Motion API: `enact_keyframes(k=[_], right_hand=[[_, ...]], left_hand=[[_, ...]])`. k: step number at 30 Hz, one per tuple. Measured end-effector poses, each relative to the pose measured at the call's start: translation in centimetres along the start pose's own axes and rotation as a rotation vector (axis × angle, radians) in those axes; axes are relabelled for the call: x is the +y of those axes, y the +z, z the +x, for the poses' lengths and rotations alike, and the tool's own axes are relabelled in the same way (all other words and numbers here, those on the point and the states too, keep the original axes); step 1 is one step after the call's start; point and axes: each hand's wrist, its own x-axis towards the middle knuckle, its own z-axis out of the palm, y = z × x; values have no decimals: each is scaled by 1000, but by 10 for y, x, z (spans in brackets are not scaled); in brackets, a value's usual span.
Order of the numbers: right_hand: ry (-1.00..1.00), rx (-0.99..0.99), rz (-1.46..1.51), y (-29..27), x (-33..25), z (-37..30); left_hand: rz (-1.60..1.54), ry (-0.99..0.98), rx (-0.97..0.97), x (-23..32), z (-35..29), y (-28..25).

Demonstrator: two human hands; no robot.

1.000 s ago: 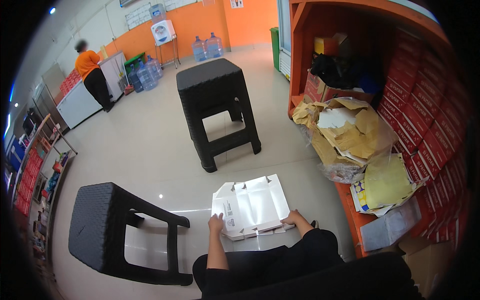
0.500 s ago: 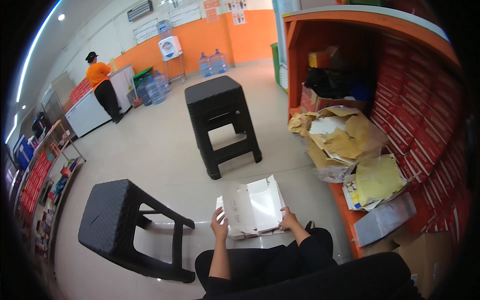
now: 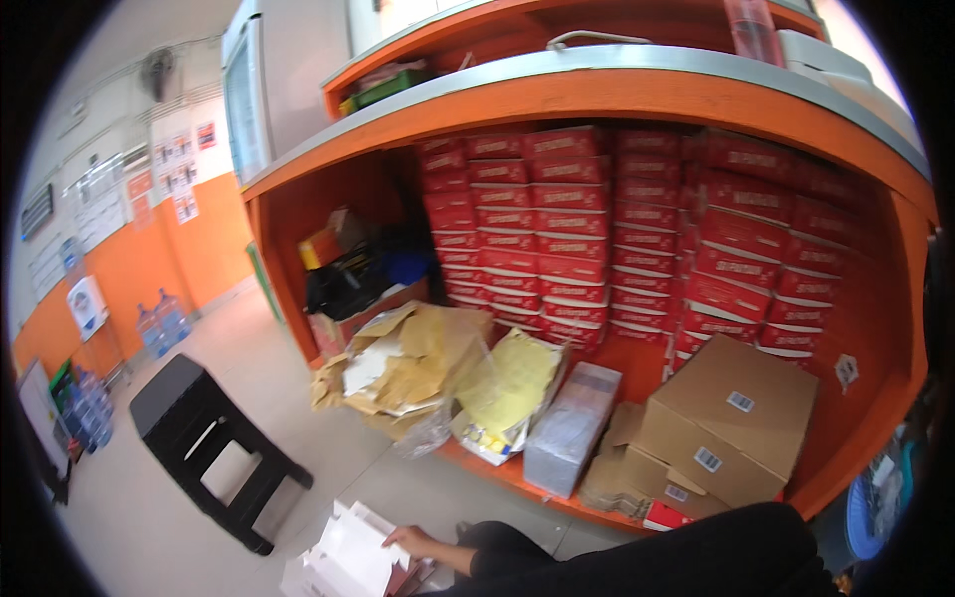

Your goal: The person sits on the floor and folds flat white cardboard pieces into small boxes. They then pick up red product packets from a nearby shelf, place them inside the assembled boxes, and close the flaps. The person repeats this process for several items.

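Observation:
An unfolded white cardboard box (image 3: 343, 557) lies low at the bottom edge, its panels and flaps standing partly up. My right hand (image 3: 413, 541) comes in from the right and has its fingers closed on the box's right edge. Reddish-brown parts show beneath that edge by the hand. My left hand is out of the picture, and the lower part of the box is cut off by the frame's rim.
A black plastic stool (image 3: 214, 448) stands left of the box. An orange shelf unit (image 3: 298, 328) holds stacked red boxes (image 3: 567, 224), torn brown paper (image 3: 428, 348), a yellow sheet (image 3: 507, 373), a plastic-wrapped pack (image 3: 572, 428) and brown cartons (image 3: 731, 418). Water bottles (image 3: 164, 323) stand far left.
The view has swung right toward the shelf. My left hand, the nearer stool and the person in orange have left the picture. My right hand stays at the white box.

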Motion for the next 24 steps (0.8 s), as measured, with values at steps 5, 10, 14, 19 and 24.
enact_keyframes(k=[5, 10, 14, 19, 24], right_hand=[[-237, -235, -135, 18, -31, -30], [-31, -406, 261, 8, -46, -39], [-343, 255, -215, -1, -38, -38], [-176, 14, -138, 7, -82, -43], [-423, 4, -67, 8, -87, -42]], left_hand=[[619, 706, -402, 94, -38, -16], [119, 250, -1019, 141, -71, 2], [154, -21, -897, 169, -66, 14], [113, -100, -837, 141, -64, 1], [-39, -326, -1047, 124, -60, 13]])
